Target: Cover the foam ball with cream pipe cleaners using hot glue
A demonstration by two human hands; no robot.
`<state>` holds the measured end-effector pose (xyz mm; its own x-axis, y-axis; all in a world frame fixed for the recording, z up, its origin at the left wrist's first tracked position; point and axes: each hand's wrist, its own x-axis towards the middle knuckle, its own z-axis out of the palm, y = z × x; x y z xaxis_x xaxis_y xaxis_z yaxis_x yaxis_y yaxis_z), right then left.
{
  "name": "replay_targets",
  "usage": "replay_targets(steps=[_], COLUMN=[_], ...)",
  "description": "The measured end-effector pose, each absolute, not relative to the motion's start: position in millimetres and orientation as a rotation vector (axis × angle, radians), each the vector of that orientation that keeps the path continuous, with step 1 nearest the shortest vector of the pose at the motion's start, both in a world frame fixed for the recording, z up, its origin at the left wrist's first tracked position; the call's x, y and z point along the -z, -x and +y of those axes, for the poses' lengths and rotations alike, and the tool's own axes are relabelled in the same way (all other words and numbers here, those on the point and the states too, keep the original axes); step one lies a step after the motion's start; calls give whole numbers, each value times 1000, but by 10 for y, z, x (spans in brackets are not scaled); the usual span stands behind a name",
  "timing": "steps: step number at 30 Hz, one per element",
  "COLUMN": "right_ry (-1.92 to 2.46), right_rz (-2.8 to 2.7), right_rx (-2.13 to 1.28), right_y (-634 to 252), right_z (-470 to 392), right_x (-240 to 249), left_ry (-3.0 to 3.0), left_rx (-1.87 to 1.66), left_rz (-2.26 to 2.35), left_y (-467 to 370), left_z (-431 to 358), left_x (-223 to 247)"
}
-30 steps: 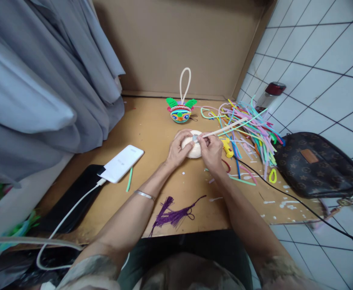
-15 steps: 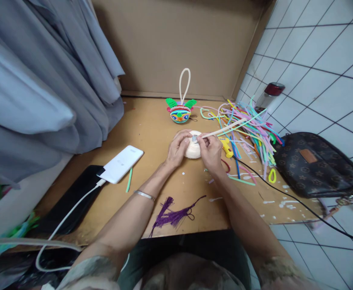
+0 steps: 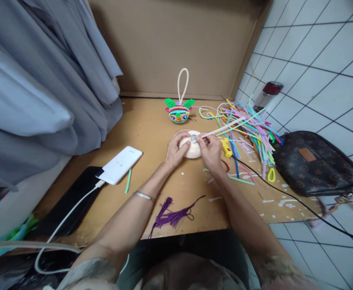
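A round cream coil (image 3: 194,150) with a grey centre is held between my two hands above the table. My left hand (image 3: 176,149) grips its left side, fingers wrapped round the edge. My right hand (image 3: 210,150) is closed at the right of the coil, pinching a cream strip (image 3: 225,128) that sticks out to the upper right. Just behind stands a colourful animal-face ornament (image 3: 179,114) with green ears and a tall cream loop. A yellow glue gun (image 3: 226,148) lies right beside my right hand.
Many coloured fuzzy sticks (image 3: 255,133) are heaped at the right, near a dark patterned bag (image 3: 318,169) and a red-lidded bottle (image 3: 268,96). Purple tassels (image 3: 173,217) lie at the front edge. At the left are a white phone (image 3: 120,164) with a cable and a black object (image 3: 70,205).
My left hand has shifted slightly left on the coil, and more of the coil's upper left face shows. The right hand keeps its pinch on the strip.
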<state>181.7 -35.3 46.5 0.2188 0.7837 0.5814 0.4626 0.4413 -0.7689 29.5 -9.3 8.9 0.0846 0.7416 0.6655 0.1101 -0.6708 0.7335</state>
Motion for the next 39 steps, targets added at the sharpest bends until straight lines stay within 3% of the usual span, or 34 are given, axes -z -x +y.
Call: replay_targets(steps=[10, 39], right_ry=[1116, 1047], right_rz=[-1346, -1399], right_rx=[-669, -796], right_y=[-1887, -1937], right_z=[-291, -382], right_x=[-479, -698], left_ry=[-1865, -1700], left_rx=[-1600, -1603], left_rz=[876, 854], left_y=[-270, -281], left_z=[-75, -94], left_x=[-84, -147])
